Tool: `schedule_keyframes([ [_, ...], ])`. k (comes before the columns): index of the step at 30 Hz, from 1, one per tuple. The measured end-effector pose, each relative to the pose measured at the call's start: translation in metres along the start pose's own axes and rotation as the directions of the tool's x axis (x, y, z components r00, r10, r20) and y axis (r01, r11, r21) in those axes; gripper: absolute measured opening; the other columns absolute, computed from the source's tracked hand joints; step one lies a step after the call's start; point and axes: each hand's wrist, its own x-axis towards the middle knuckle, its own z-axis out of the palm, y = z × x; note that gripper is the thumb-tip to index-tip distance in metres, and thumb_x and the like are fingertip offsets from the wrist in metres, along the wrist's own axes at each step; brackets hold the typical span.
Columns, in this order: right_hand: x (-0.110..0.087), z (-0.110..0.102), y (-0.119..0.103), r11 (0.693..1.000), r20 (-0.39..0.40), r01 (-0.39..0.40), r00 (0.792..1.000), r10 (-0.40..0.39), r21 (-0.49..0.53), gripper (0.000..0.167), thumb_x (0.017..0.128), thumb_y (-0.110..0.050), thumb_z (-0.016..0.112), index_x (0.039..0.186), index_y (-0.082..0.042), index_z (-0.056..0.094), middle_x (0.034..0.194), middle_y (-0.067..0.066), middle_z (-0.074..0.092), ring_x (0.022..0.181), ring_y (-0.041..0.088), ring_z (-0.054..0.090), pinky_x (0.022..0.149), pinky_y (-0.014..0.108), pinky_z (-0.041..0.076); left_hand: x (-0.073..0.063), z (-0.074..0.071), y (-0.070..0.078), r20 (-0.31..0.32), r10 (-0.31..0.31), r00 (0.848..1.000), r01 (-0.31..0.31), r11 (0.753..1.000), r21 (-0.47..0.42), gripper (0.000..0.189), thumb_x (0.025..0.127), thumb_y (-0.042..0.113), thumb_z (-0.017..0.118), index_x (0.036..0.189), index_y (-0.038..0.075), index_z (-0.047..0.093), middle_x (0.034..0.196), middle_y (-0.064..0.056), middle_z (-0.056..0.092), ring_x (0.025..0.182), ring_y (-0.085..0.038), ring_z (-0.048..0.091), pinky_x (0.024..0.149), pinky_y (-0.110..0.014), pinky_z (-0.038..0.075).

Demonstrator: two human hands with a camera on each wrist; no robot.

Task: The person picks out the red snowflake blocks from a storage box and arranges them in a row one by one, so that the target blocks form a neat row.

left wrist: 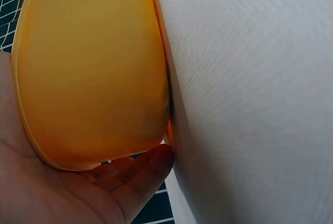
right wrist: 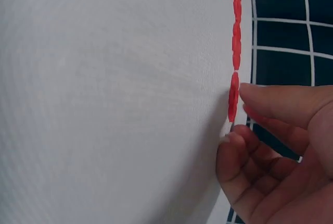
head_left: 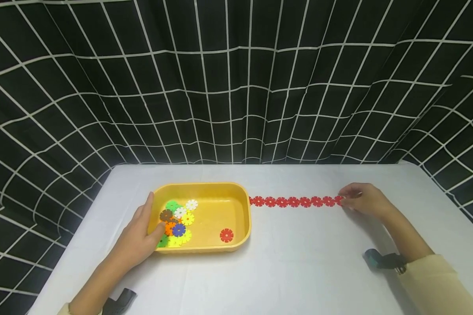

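Note:
My left hand (head_left: 135,238) grips the left end of a yellow plastic tray (head_left: 213,210), thumb over the rim and fingers along the outer side. In the left wrist view the tray's outer wall (left wrist: 93,73) lies against the palm. From the tray's right end, a straight row of red snowflake discs (head_left: 293,202), joined in a chain, runs across the table. At its far right end my right hand (head_left: 364,200) pinches the last red disc (right wrist: 233,96), partly hidden by the fingers in the head view.
Inside the tray, several mixed discs (head_left: 178,230) in green, white, yellow, orange, brown and blue lie heaped at the left. A single red disc (head_left: 226,235) lies near its front right corner. A white cloth covers the table (head_left: 284,271); a black gridded curtain (head_left: 236,96) hangs behind.

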Motion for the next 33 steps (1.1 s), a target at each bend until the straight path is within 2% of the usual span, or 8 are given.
schedule_keyframes([
  [5, 0.001, 0.001, -0.005, 0.998, 0.030, 0.031, 0.999, -0.029, -0.049, 0.035, 0.087, -0.013, 0.074, 0.115, 0.006, 0.067, 0.113, 0.032, 0.062, 0.103, 0.047, 0.055, 0.085, 0.058, 0.052, 0.000, 0.001, -0.001, 0.000, -0.003, 1.000, 0.003, 1.000, -0.001, 0.086, 0.096, 0.021, 0.057, 0.161, 0.005, 0.002, 0.153, -0.028, 0.031, 0.133, -0.047, 0.041, 0.106, -0.066, 0.033],
  [12, 0.002, 0.001, -0.006, 0.997, 0.048, -0.001, 0.999, 0.004, -0.072, 0.037, 0.086, -0.012, 0.074, 0.116, 0.007, 0.066, 0.117, 0.034, 0.060, 0.108, 0.050, 0.054, 0.089, 0.062, 0.050, 0.000, 0.001, 0.000, -0.001, -0.001, 1.000, 0.001, 1.000, -0.002, 0.086, 0.096, 0.020, 0.057, 0.161, 0.006, 0.002, 0.153, -0.027, 0.031, 0.134, -0.046, 0.041, 0.106, -0.066, 0.033],
  [17, -0.006, 0.009, -0.021, 0.999, -0.034, 0.030, 0.999, -0.031, -0.034, 0.037, 0.086, -0.011, 0.075, 0.117, 0.006, 0.066, 0.112, 0.030, 0.059, 0.100, 0.044, 0.054, 0.077, 0.049, 0.055, 0.000, 0.000, 0.001, 0.003, 0.004, 1.000, -0.004, 1.000, 0.000, 0.086, 0.096, 0.021, 0.057, 0.161, 0.005, 0.003, 0.152, -0.028, 0.032, 0.133, -0.047, 0.041, 0.106, -0.066, 0.033],
  [20, -0.014, 0.018, -0.045, 0.994, -0.101, 0.111, 0.989, -0.111, -0.011, 0.034, 0.087, -0.011, 0.075, 0.118, 0.003, 0.067, 0.110, 0.026, 0.059, 0.093, 0.036, 0.054, 0.068, 0.037, 0.054, 0.000, -0.001, 0.000, 0.001, 0.011, 1.000, -0.011, 1.000, -0.001, 0.085, 0.096, 0.020, 0.057, 0.161, 0.004, 0.004, 0.152, -0.028, 0.032, 0.133, -0.047, 0.042, 0.106, -0.067, 0.033],
  [24, -0.021, 0.032, -0.086, 0.966, -0.136, 0.259, 0.957, -0.257, -0.001, 0.027, 0.087, -0.006, 0.074, 0.113, 0.001, 0.071, 0.107, 0.020, 0.064, 0.088, 0.030, 0.058, 0.067, 0.036, 0.054, -0.001, -0.002, -0.001, -0.003, 0.007, 1.000, -0.007, 1.000, -0.001, 0.085, 0.096, 0.020, 0.057, 0.161, 0.004, 0.003, 0.151, -0.028, 0.033, 0.130, -0.046, 0.044, 0.105, -0.067, 0.034],
  [28, -0.026, 0.056, -0.125, 0.919, -0.134, 0.393, 0.913, -0.386, 0.026, 0.023, 0.084, -0.002, 0.077, 0.107, -0.003, 0.074, 0.104, 0.012, 0.070, 0.091, 0.026, 0.063, 0.078, 0.043, 0.058, -0.002, -0.002, -0.001, -0.005, -0.002, 1.000, 0.002, 1.000, 0.003, 0.086, 0.096, 0.020, 0.057, 0.161, 0.005, 0.003, 0.152, -0.028, 0.032, 0.131, -0.047, 0.043, 0.105, -0.067, 0.034],
  [32, -0.033, 0.082, -0.161, 0.864, -0.102, 0.500, 0.864, -0.493, 0.059, 0.024, 0.083, -0.002, 0.079, 0.106, -0.006, 0.075, 0.103, 0.003, 0.070, 0.097, 0.022, 0.065, 0.087, 0.044, 0.057, -0.001, -0.001, -0.003, -0.003, 0.008, 1.000, -0.008, 1.000, -0.005, 0.085, 0.097, 0.021, 0.056, 0.161, 0.005, 0.003, 0.152, -0.027, 0.032, 0.133, -0.046, 0.042, 0.106, -0.066, 0.033],
  [33, -0.035, 0.087, -0.170, 0.841, -0.089, 0.537, 0.842, -0.532, 0.057, 0.023, 0.084, -0.002, 0.079, 0.106, -0.007, 0.075, 0.103, 0.001, 0.070, 0.098, 0.021, 0.065, 0.089, 0.043, 0.056, 0.000, -0.001, -0.003, -0.004, 0.009, 1.000, -0.009, 1.000, -0.007, 0.086, 0.097, 0.021, 0.057, 0.161, 0.005, 0.003, 0.153, -0.027, 0.032, 0.133, -0.046, 0.042, 0.107, -0.066, 0.033],
])
